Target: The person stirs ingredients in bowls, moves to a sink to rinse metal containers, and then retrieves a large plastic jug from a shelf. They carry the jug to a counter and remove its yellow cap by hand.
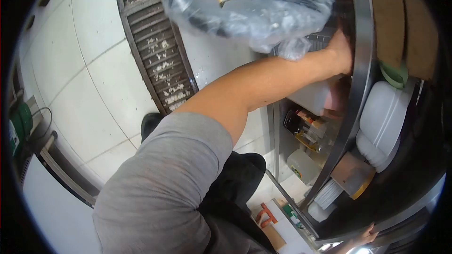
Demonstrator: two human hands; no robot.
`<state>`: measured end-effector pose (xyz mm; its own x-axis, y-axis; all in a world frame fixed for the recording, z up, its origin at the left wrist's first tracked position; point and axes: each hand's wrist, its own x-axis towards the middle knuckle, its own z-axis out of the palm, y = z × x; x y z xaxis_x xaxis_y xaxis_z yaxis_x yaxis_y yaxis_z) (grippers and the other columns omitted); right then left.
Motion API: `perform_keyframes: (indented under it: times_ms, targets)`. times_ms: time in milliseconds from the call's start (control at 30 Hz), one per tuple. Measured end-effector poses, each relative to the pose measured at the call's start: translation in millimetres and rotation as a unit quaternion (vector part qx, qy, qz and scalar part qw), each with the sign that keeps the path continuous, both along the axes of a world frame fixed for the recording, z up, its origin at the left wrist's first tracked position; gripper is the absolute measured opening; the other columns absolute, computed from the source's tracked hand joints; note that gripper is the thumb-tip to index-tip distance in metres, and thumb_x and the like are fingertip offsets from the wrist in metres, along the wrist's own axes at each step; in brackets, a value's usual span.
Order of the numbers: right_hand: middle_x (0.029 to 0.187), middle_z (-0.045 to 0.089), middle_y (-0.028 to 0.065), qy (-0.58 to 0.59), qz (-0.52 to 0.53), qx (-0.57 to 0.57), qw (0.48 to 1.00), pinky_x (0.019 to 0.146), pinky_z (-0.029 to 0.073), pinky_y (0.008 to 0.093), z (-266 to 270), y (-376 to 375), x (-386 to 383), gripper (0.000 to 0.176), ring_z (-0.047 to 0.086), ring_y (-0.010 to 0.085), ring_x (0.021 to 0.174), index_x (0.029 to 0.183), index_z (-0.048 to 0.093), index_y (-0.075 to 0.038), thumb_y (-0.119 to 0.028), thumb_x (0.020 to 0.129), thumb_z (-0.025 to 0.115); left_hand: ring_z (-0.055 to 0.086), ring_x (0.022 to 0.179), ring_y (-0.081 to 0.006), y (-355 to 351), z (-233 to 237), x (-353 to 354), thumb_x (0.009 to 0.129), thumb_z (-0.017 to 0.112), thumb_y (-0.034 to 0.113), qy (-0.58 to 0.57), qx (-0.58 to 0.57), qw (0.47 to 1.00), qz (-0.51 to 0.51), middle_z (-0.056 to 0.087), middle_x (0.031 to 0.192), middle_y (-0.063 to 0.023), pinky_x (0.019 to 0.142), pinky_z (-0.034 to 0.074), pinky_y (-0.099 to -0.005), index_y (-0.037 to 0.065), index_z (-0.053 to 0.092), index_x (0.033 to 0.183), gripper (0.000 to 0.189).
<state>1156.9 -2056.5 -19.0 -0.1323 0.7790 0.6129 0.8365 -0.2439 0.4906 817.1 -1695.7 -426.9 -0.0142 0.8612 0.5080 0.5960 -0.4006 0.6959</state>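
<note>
A left hand [340, 51] is seen in the upper right of the frame, at the end of a bare forearm that runs up from a grey sleeve [160, 188] in the lower left. The hand is pushed in behind a curved steel rim [360, 80]. Its fingers are hidden by that rim, so it cannot be told whether the grip is apart or closed on anything.

A clear bag [245, 4], filled with scraps and crumpled matter, is seen at the top centre. Its lower tip is hung just above the wrist, to the left of the hand and close to the forearm. Whether the bag is held by the grip cannot be told.

Just below the hand, a white jug [313, 96] is lodged under the rim. Lower down, bottles [306, 129] with brown and yellow labels are laid, and white tubs [383, 122] are stacked at the right. Cardboard [395, 14] is seen in the upper right corner.

A right hand [365, 237] is seen at the bottom right edge, laid against the lower end of the rim. Only part of it is shown, and the state of its grip cannot be judged.

On the left, a tiled floor [94, 80] is crossed by a drain grate [150, 47] littered with white specks. A black shoe [150, 124] is set just beside the lower end of the grate, left of centre.
</note>
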Motion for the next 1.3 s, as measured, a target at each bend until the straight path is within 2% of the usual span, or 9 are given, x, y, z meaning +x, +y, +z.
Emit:
perform_keyframes:
  times_ms: [100,133,233,400,467,633,733,1033,1300]
  targets:
    - [0.095,0.068,0.0202,-0.015,0.042,0.025,0.999,0.077,0.052,0.0371,-1,-5,20,0.048,0.065,0.0289,0.082,0.103,0.063,0.009,-0.036,0.087,0.067,0.043,0.128,-0.0321,13,1,-6,0.078,0.059,0.038,0.037,0.05,0.998,0.005,0.05,0.135,-0.0127,0.105,0.03,-0.0563,0.014,0.056,0.126,0.054]
    - [0.095,0.068,0.0202,0.011,0.044,-0.008,0.999,0.079,0.052,0.0367,2,2,9,0.047,0.065,0.0291,0.085,0.105,0.063,0.008,-0.034,0.086,0.068,0.057,0.113,-0.0269,21,1,-4,0.076,0.06,0.036,0.038,0.016,0.999,-0.005,0.06,0.121,-0.0127,0.091,0.046,-0.0447,0.013,0.062,0.116,0.046]
    - [0.101,0.067,0.021,0.01,0.068,-0.024,0.997,0.084,0.052,0.0366,16,-5,39,0.045,0.065,0.0293,0.094,0.109,0.062,0.007,-0.029,0.084,0.071,0.063,0.104,-0.0238,39,4,-28,0.078,0.06,0.031,0.016,-0.077,0.992,-0.099,0.066,0.112,-0.0089,0.079,0.051,-0.0417,0.013,0.067,0.106,0.034]
    - [0.114,0.063,0.02,0.076,-0.007,-0.059,0.995,0.089,0.05,0.038,10,-7,23,0.05,0.062,0.031,0.1,0.117,0.059,0.006,-0.032,0.085,0.07,0.068,0.078,-0.0276,86,-18,-68,0.073,0.063,0.026,0.069,-0.061,0.992,0.091,0.071,0.084,-0.0082,0.064,0.051,-0.0379,0.012,0.071,0.082,0.018]
    - [0.116,0.062,0.0196,0.076,-0.022,-0.053,0.995,0.09,0.049,0.0379,12,-11,27,0.053,0.061,0.031,0.102,0.119,0.058,0.005,-0.035,0.085,0.069,0.067,0.074,-0.0328,96,-26,-79,0.071,0.063,0.037,-0.15,0.059,0.976,0.145,0.069,0.08,-0.0111,0.063,0.053,-0.0409,0.015,0.07,0.083,0.026]
    - [0.121,0.061,0.0187,0.089,-0.049,-0.048,0.994,0.092,0.047,0.0377,12,-15,33,0.06,0.059,0.0312,0.108,0.124,0.056,0.002,-0.041,0.085,0.066,0.067,0.081,-0.0338,102,-22,-97,0.074,0.062,0.038,-0.113,0.003,0.984,0.14,0.069,0.084,-0.0146,0.069,0.053,-0.0406,0.012,0.07,0.086,0.03]
    - [0.121,0.061,0.0186,0.063,-0.075,-0.066,0.993,0.092,0.047,0.0378,18,-13,32,0.06,0.059,0.0315,0.107,0.125,0.055,0.001,-0.042,0.085,0.066,0.067,0.084,-0.0277,137,-77,-95,0.069,0.077,0.036,-0.492,0.042,0.869,0.029,0.07,0.093,-0.009,0.077,0.051,-0.0395,0.007,0.067,0.097,0.042]
    - [0.123,0.059,0.0203,0.053,-0.049,-0.057,0.996,0.094,0.045,0.0403,2,-2,13,0.058,0.058,0.0333,0.11,0.126,0.054,0.002,-0.038,0.086,0.066,0.059,0.103,-0.0284,16,-30,-136,0.066,0.081,0.037,-0.311,-0.151,0.927,0.148,0.064,0.11,-0.0137,0.095,0.042,-0.0376,0.004,0.055,0.119,0.069]
    - [0.121,0.059,0.0203,0.064,-0.077,-0.064,0.993,0.094,0.045,0.0372,-1,2,28,0.054,0.058,0.0308,0.11,0.128,0.052,0.003,-0.031,0.088,0.065,0.058,0.102,-0.0243,-15,-46,-139,0.058,0.089,0.021,-0.55,-0.101,0.827,0.06,0.061,0.112,-0.011,0.093,0.044,-0.0358,0.001,0.054,0.118,0.072]
